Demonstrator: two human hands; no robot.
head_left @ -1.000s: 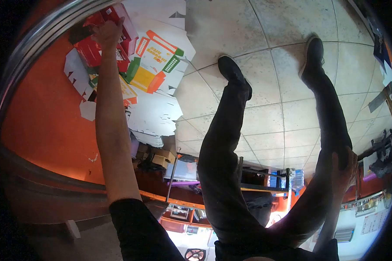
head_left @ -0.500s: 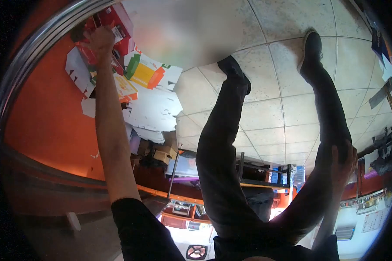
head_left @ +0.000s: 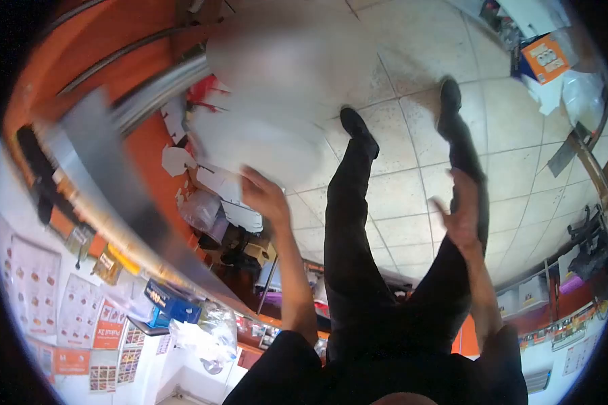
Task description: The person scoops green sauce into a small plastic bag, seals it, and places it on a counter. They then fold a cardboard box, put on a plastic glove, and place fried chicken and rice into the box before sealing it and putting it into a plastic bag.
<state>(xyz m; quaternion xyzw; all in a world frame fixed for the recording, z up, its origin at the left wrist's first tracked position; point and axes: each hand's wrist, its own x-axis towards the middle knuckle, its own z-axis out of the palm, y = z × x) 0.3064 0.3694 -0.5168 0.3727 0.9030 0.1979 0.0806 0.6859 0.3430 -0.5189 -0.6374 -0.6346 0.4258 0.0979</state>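
My left hand [head_left: 265, 197] is in mid-view, a little blurred, with its fingers partly spread and nothing in them. It is nearest to the white cardboard pieces [head_left: 226, 185] at the left. Over my right thigh hangs my right hand [head_left: 463, 219], thumb apart from the fingers and holding nothing. Red packaging [head_left: 206, 91] shows by the orange panel [head_left: 145, 145]. A pale blurred patch hides what lies beside it.
A metal-edged counter [head_left: 138, 202] runs diagonally at the left, with a blue box [head_left: 172, 302] and a clear plastic bag [head_left: 216, 331] near it. At the upper right is an orange box [head_left: 546, 59]. My feet are on the tiled floor [head_left: 398, 182].
My left hand has left the red packaging and come back toward my body. My right hand has lifted off the knee and moved inward. The view has shifted, showing more counter at left.
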